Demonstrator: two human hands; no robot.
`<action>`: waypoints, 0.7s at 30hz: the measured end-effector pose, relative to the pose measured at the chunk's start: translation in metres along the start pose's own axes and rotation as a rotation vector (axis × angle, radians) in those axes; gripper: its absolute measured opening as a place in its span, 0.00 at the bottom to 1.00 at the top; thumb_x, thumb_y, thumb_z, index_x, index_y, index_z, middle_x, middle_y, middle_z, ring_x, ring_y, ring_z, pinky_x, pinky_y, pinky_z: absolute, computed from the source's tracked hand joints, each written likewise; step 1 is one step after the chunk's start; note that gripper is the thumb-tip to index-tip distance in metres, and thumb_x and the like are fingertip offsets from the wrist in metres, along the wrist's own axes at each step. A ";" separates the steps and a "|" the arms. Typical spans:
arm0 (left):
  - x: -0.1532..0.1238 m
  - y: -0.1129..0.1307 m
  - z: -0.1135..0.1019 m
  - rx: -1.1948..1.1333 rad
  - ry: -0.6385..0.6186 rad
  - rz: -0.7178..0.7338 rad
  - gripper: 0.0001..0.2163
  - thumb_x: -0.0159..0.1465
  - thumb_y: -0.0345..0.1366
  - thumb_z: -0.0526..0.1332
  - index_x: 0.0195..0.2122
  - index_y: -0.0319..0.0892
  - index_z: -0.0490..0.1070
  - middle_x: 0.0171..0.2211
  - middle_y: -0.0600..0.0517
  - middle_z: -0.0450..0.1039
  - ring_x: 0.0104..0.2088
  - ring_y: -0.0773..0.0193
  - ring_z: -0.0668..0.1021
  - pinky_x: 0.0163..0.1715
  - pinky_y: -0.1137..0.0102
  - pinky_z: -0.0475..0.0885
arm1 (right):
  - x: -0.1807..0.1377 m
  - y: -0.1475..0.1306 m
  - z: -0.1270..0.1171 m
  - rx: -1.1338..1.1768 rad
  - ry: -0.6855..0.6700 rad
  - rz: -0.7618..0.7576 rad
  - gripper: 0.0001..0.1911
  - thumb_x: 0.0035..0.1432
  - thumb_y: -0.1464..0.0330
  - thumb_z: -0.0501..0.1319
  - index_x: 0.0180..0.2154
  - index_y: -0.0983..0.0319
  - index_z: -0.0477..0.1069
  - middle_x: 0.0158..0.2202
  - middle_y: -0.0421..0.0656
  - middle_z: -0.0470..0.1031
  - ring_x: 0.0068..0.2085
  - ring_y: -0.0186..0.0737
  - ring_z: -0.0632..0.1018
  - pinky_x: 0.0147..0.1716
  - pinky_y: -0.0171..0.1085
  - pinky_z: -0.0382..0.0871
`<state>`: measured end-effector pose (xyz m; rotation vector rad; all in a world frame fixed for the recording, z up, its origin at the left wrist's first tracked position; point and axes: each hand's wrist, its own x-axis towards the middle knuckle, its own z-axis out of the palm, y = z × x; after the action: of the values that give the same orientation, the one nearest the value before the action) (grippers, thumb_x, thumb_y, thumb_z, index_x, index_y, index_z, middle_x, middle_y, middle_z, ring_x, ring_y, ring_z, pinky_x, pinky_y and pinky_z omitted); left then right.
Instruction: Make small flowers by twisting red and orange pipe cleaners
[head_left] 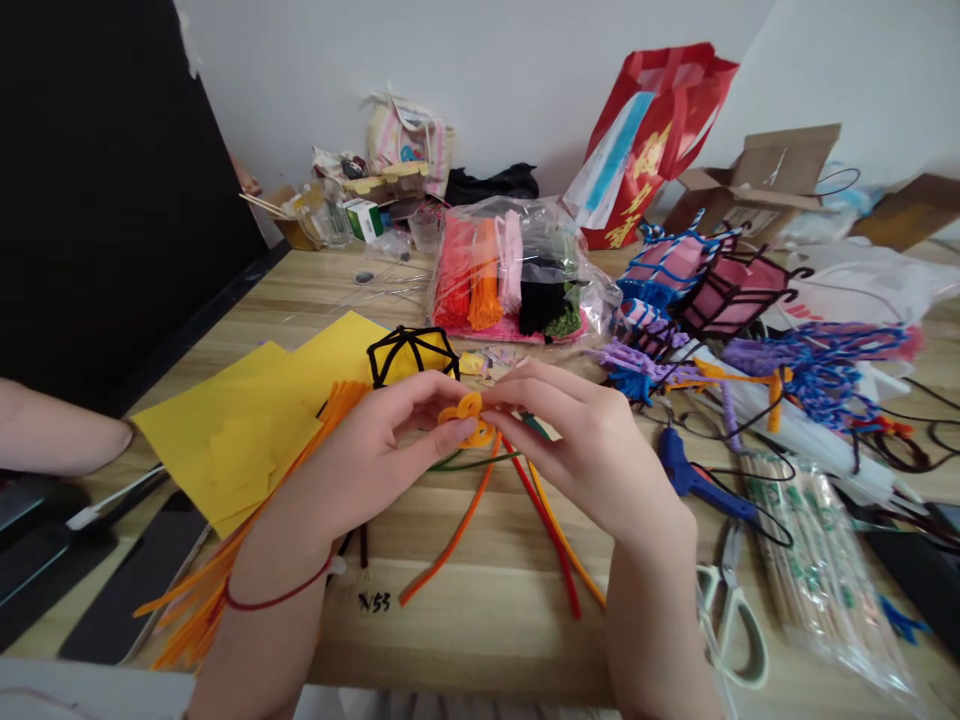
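Observation:
Close to the middle of the head view, my left hand [401, 445] and my right hand [577, 435] meet around an orange pipe cleaner [477, 434] bent into small loops like petals. The fingers of both hands are pinched on it, and some of the loops are hidden behind them. Beneath lie a loose orange pipe cleaner [454, 545], a red pipe cleaner [553, 545] and a green one [450, 464]. Just beyond my left fingers stands a black pipe-cleaner frame [382, 360] with yellow panels. A bundle of orange pipe cleaners [217, 580] runs under my left forearm.
Yellow paper [187, 440] and a phone [139, 580] lie left, near another person's arm [60, 430]. On the right are a blue glue gun [694, 475], scissors [731, 610], bagged sticks [814, 560] and pipe-cleaner lanterns [739, 290]. A plastic bag of pipe cleaners [484, 275] lies behind.

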<state>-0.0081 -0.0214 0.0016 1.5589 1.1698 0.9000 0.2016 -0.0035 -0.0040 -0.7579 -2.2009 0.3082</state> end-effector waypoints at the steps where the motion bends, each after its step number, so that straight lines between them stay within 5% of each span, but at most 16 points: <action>1: 0.000 -0.001 0.000 -0.009 0.008 0.016 0.11 0.64 0.43 0.70 0.42 0.45 0.75 0.38 0.54 0.78 0.38 0.63 0.80 0.39 0.71 0.77 | 0.000 0.001 0.000 -0.004 -0.014 0.005 0.04 0.70 0.73 0.63 0.40 0.65 0.77 0.38 0.49 0.82 0.38 0.44 0.83 0.38 0.38 0.76; 7: 0.002 -0.005 0.002 -0.059 -0.027 0.080 0.06 0.66 0.38 0.68 0.40 0.44 0.74 0.38 0.54 0.75 0.37 0.66 0.78 0.38 0.73 0.76 | 0.001 0.000 -0.002 -0.003 -0.047 0.012 0.06 0.68 0.75 0.62 0.37 0.65 0.76 0.33 0.47 0.79 0.34 0.42 0.80 0.34 0.38 0.73; 21: 0.000 0.004 0.007 -0.248 0.127 0.084 0.05 0.60 0.32 0.69 0.34 0.45 0.73 0.30 0.58 0.72 0.28 0.70 0.73 0.28 0.75 0.72 | 0.005 -0.013 0.006 0.323 0.183 0.210 0.08 0.54 0.80 0.66 0.28 0.63 0.74 0.25 0.37 0.77 0.27 0.30 0.76 0.30 0.29 0.71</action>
<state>-0.0005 -0.0240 0.0040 1.3741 1.0414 1.1677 0.1884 -0.0109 0.0007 -0.8018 -1.8430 0.6557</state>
